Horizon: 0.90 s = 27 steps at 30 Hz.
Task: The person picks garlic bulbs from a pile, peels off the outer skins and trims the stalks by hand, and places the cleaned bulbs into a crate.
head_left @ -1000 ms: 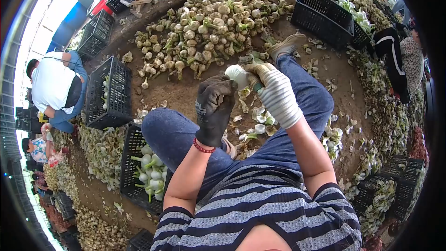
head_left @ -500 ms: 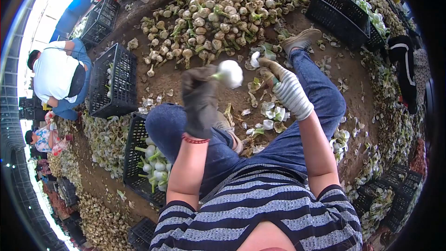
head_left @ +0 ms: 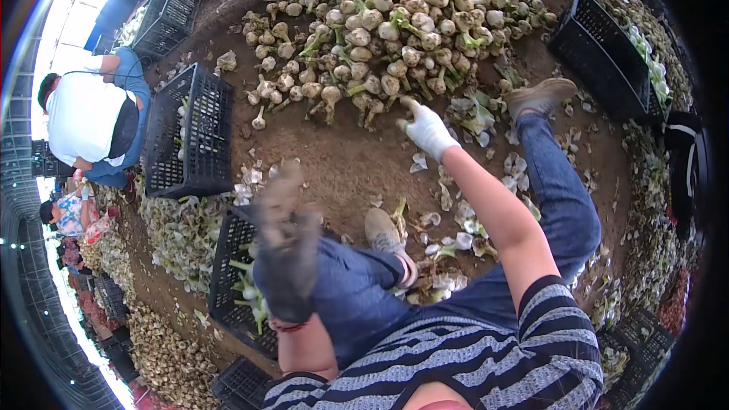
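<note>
My left hand, in a dark glove with a red bracelet at the wrist, is smeared by motion above my knee, beside a black crate. Peeled garlic bulbs with green stems lie in that crate, partly hidden by the hand and leg. I see no bulb in the left hand, but its fingers are too blurred to read. My right hand, in a whitish glove, reaches forward with fingers stretched apart at the near edge of a heap of unpeeled garlic. No bulb shows in it.
Black crates stand at the left and upper right. Peeled garlic skins litter the soil between my legs. A person in a white shirt sits at the left; another person is farther back.
My left hand has moved down and left toward the crate; the white bulb it held is out of sight. My right hand has stretched forward to the heap, and the view has shifted.
</note>
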Motion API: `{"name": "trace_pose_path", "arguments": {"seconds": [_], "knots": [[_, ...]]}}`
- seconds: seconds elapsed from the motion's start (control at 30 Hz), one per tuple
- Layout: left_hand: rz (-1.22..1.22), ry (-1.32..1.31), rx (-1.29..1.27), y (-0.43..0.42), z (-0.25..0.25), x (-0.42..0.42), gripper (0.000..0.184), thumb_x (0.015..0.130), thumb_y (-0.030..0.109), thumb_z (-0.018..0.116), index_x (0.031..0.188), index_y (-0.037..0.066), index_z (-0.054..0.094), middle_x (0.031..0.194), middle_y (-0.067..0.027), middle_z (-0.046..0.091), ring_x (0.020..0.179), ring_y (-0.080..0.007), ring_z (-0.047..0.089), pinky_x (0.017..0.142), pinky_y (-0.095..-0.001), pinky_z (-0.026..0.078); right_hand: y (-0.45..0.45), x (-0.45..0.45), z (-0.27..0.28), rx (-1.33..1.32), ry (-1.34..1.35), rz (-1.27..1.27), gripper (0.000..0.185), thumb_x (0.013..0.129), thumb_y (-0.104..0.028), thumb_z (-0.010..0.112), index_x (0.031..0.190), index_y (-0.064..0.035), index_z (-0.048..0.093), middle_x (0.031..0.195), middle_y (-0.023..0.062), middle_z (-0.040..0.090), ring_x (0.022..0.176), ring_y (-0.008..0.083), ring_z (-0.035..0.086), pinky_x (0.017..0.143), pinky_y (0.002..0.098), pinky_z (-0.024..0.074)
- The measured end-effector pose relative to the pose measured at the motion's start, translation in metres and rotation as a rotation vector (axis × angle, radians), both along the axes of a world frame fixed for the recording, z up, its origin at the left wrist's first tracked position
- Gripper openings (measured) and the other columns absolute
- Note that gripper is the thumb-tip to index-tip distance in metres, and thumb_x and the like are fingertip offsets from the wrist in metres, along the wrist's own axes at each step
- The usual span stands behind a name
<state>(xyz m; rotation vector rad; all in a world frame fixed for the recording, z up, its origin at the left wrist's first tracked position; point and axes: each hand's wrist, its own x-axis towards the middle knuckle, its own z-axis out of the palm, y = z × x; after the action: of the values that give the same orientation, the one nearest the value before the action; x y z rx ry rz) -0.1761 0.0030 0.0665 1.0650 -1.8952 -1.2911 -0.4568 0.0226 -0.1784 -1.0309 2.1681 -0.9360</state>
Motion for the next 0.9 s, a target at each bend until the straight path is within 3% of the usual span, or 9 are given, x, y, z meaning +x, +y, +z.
{"name": "trace_pose_path", "arguments": {"seconds": [0.13,0.33,0.43,0.5,0.53,0.6,0.73,0.8,0.9], "knots": [[-0.157,0.024,0.211,-0.005,-0.057,-0.029,0.035,0.092,0.004,0.062,0.126,0.002,0.056,0.138,-0.0137,0.055,0.130,-0.0237,0.052,0.111,-0.0374,0.040,-0.095,-0.027,-0.032,0.368,0.277,-0.001,0.054,0.089,-0.030,0.068,0.139,-0.0166,0.052,0.119,0.0243,0.063,0.106,0.0421,0.064,0.093,0.0471,0.0510],[-0.049,0.119,0.478,-0.020,-0.066,-0.024,0.030,0.097,0.004,0.057,0.127,0.001,0.057,0.139,-0.0131,0.054,0.131,-0.0220,0.051,0.110,-0.0361,0.041,-0.121,-0.037,-0.065,0.356,0.184,-0.031,0.051,0.093,-0.035,0.062,0.138,-0.0143,0.052,0.123,0.0244,0.063,0.109,0.0392,0.064,0.092,0.0468,0.0515],[0.014,0.270,0.434,-0.019,-0.073,-0.028,0.030,0.101,0.007,0.053,0.130,0.000,0.054,0.140,-0.0129,0.052,0.132,-0.0223,0.050,0.109,-0.0356,0.042,-0.059,-0.001,0.003,-0.144,-0.447,-0.024,0.055,0.087,-0.003,0.066,0.139,-0.0108,0.049,0.117,0.0120,0.065,0.105,0.0176,0.061,0.093,0.0297,0.0486],[-0.055,0.157,0.196,-0.018,-0.085,-0.023,0.036,0.103,0.011,0.051,0.137,0.000,0.048,0.140,-0.0120,0.051,0.131,-0.0211,0.051,0.106,-0.0340,0.044,-0.009,0.034,0.063,-0.234,-0.557,-0.004,0.061,0.085,0.005,0.063,0.141,-0.0097,0.046,0.123,0.0128,0.062,0.109,0.0185,0.060,0.095,0.0297,0.0488],[-0.145,0.033,-0.028,-0.019,-0.093,-0.018,0.041,0.103,0.013,0.051,0.141,0.000,0.044,0.140,-0.0117,0.050,0.128,-0.0200,0.052,0.103,-0.0330,0.046,0.014,0.049,0.066,-0.395,-0.502,0.063,0.062,0.086,0.003,0.064,0.144,-0.0100,0.043,0.125,0.0139,0.061,0.110,0.0191,0.060,0.095,0.0302,0.0498],[-0.282,0.209,0.537,-0.007,-0.084,-0.036,0.050,0.103,0.018,0.054,0.148,0.003,0.037,0.136,-0.0102,0.053,0.119,-0.0179,0.056,0.098,-0.0315,0.049,0.048,0.085,0.117,-0.482,-0.462,0.009,0.063,0.083,0.004,0.069,0.140,-0.0041,0.044,0.127,0.0134,0.060,0.114,0.0192,0.060,0.100,0.0339,0.0492],[-0.099,0.331,0.805,0.028,-0.087,-0.054,0.052,0.094,0.004,0.064,0.142,0.003,0.044,0.134,-0.0124,0.053,0.111,-0.0171,0.059,0.095,-0.0296,0.050,0.105,0.110,0.128,-0.561,-0.019,0.001,0.053,0.087,0.004,0.066,0.137,-0.0032,0.051,0.125,0.0094,0.060,0.115,0.0154,0.057,0.099,0.0292,0.0463],[-0.138,0.401,0.659,0.039,-0.094,-0.049,0.066,0.088,0.002,0.071,0.144,0.003,0.036,0.132,-0.0106,0.054,0.106,-0.0163,0.061,0.094,-0.0285,0.052,0.129,0.112,0.142,-0.500,-0.511,-0.040,0.047,0.092,0.002,0.061,0.138,-0.0023,0.052,0.123,0.0073,0.063,0.112,0.0142,0.058,0.100,0.0287,0.0455],[-0.216,0.419,0.527,0.065,-0.078,-0.049,0.080,0.080,0.000,0.080,0.143,0.002,0.030,0.126,-0.0134,0.053,0.110,-0.0218,0.060,0.095,-0.0330,0.054,0.156,0.106,0.174,-0.472,-0.645,-0.096,0.042,0.101,-0.021,0.058,0.136,0.0011,0.054,0.120,0.0072,0.065,0.110,0.0129,0.058,0.097,0.0275,0.0455]]}}
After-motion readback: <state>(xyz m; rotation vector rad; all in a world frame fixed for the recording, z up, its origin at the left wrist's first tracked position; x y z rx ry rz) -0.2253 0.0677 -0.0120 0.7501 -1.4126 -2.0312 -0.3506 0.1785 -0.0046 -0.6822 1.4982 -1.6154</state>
